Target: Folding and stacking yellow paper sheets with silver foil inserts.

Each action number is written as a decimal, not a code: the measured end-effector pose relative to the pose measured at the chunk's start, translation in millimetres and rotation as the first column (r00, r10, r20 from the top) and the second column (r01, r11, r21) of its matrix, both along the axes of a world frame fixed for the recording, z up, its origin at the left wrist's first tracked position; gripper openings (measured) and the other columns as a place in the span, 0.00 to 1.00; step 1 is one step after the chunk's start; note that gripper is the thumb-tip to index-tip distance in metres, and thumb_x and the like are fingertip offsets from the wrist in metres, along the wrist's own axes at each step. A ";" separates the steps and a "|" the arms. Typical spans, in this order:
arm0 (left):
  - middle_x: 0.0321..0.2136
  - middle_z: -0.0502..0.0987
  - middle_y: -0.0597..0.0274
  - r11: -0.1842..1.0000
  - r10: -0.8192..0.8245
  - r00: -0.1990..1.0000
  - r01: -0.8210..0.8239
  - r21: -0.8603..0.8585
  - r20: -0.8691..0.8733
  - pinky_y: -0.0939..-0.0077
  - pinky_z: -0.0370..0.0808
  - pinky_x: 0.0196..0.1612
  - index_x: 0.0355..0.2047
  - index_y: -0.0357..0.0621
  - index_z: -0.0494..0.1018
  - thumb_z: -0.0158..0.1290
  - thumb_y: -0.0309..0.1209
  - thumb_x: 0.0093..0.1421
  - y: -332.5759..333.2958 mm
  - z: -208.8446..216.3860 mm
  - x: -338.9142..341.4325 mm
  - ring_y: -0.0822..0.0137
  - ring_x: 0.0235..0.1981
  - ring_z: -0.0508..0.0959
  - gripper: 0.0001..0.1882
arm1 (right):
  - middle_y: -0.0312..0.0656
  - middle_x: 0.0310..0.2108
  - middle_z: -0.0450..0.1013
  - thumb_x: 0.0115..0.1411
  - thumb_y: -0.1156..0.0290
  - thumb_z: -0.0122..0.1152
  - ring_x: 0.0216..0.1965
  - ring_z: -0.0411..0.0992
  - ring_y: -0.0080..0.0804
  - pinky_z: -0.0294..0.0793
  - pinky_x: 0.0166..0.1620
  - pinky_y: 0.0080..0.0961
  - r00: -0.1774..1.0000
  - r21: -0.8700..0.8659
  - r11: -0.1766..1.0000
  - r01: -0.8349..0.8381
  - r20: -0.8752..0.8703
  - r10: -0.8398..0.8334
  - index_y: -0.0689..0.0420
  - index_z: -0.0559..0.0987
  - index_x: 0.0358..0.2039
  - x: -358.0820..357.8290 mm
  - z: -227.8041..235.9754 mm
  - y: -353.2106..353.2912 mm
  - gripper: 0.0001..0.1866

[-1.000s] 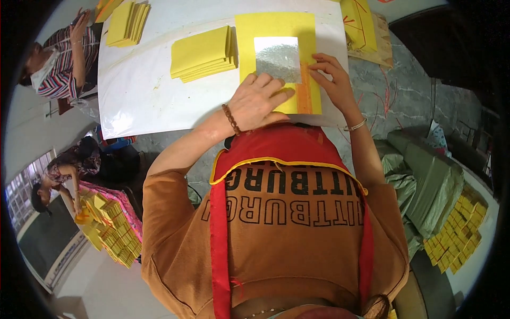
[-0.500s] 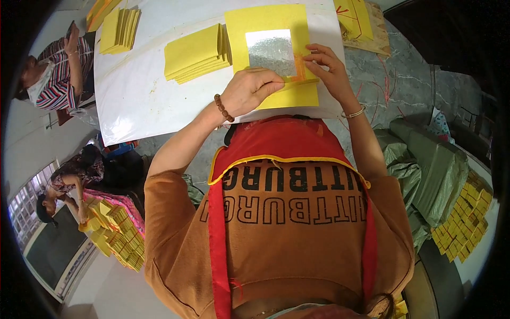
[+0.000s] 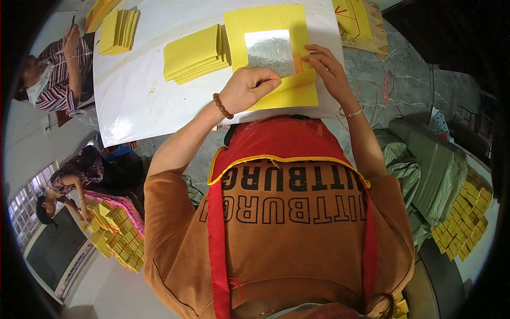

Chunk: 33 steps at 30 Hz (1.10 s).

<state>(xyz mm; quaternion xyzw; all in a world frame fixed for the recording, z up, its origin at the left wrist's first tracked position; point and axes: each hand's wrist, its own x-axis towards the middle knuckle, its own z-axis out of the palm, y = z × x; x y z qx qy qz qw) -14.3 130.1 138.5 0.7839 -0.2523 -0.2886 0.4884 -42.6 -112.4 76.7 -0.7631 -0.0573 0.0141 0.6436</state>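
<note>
A stack of yellow paper sheets point(image 3: 236, 32) lies at the table's near edge, with a shiny silver foil square point(image 3: 270, 50) on its top sheet. An orange patch point(image 3: 298, 64) shows beside the foil's right edge. My left hand point(image 3: 248, 87) is closed in a pinch on the near edge of the top yellow sheet point(image 3: 298, 80), which is raised and bent away from me over the lower part of the foil. My right hand point(image 3: 329, 68) is at the stack's right edge, fingers curved and apart, the fingertips by the orange patch. It holds nothing that I can see.
Left of the stack lies a fanned pile of folded yellow paper point(image 3: 192, 53), with another pile point(image 3: 118, 31) farther left on the white-covered table point(image 3: 143, 101). Tied yellow bundles point(image 3: 353, 21) stand far right. Two people point(image 3: 58, 69) are at the left, one beside yellow bundles point(image 3: 119, 234).
The near edge of the top yellow sheet has been lifted and folded farther over the foil. My left hand has shifted slightly up and left with it; my right hand has barely moved.
</note>
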 end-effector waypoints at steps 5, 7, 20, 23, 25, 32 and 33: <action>0.23 0.72 0.69 1.000 0.012 0.999 -0.011 0.021 -0.050 0.85 0.66 0.29 0.33 0.35 0.74 0.49 0.30 0.59 -0.6 -1.1 2.7 0.81 0.25 0.67 0.09 | 0.40 0.52 0.63 0.62 0.67 0.47 0.52 0.62 0.30 0.60 0.54 0.24 1.000 0.002 1.000 -0.015 -0.004 0.015 0.62 0.77 0.39 -1.0 -1.0 -1.1 0.13; 0.23 0.72 0.70 1.000 0.023 0.998 -0.022 0.016 -0.061 0.85 0.66 0.29 0.33 0.35 0.73 0.49 0.30 0.59 -0.1 -1.7 3.6 0.81 0.25 0.67 0.09 | 0.40 0.53 0.62 0.61 0.67 0.48 0.53 0.60 0.31 0.59 0.55 0.26 0.999 0.024 0.999 -0.028 -0.029 0.029 0.62 0.76 0.39 -0.3 -2.5 -5.4 0.14; 0.44 0.71 0.53 0.938 -0.327 0.930 0.341 -0.060 0.165 0.67 0.67 0.49 0.50 0.42 0.66 0.54 0.45 0.54 41.2 20.6 20.9 0.60 0.46 0.70 0.27 | 0.41 0.61 0.54 0.46 0.80 0.58 0.62 0.50 0.37 0.52 0.61 0.30 0.990 -0.097 0.987 -0.127 0.052 0.133 0.53 0.75 0.41 -10.2 -8.7 -0.2 0.19; 0.53 0.65 0.54 0.970 -0.241 0.932 0.223 0.099 0.270 0.56 0.57 0.56 0.54 0.48 0.63 0.56 0.40 0.53 63.7 13.5 12.5 0.57 0.56 0.60 0.29 | 0.41 0.60 0.54 0.46 0.82 0.57 0.62 0.51 0.37 0.52 0.61 0.30 0.993 -0.047 0.993 -0.107 0.051 0.109 0.53 0.75 0.41 -10.1 -9.9 1.9 0.20; 0.53 0.65 0.54 0.958 -0.250 0.861 0.153 0.244 0.443 0.58 0.56 0.57 0.54 0.48 0.64 0.54 0.36 0.52 59.7 -0.6 4.7 0.56 0.56 0.61 0.28 | 0.41 0.60 0.54 0.45 0.83 0.56 0.62 0.51 0.37 0.52 0.61 0.29 0.993 -0.043 0.993 -0.106 0.047 0.108 0.52 0.76 0.41 -9.4 -8.0 3.8 0.20; 0.56 0.62 0.56 0.962 -0.260 0.858 0.191 0.195 0.442 0.61 0.54 0.59 0.57 0.49 0.59 0.57 0.41 0.48 63.6 8.6 5.7 0.56 0.58 0.59 0.36 | 0.41 0.54 0.62 0.45 0.81 0.58 0.60 0.55 0.38 0.56 0.58 0.31 0.967 -0.307 0.949 -0.075 0.209 0.144 0.53 0.76 0.38 0.4 5.1 -6.4 0.17; 0.57 0.60 0.56 0.979 -0.203 0.924 0.194 0.061 0.325 0.61 0.52 0.60 0.59 0.49 0.56 0.60 0.48 0.45 64.6 14.4 2.6 0.56 0.59 0.58 0.43 | 0.41 0.53 0.64 0.46 0.80 0.59 0.59 0.56 0.38 0.56 0.58 0.31 0.969 -0.259 0.960 -0.103 0.191 0.155 0.54 0.76 0.38 0.4 4.7 -6.4 0.16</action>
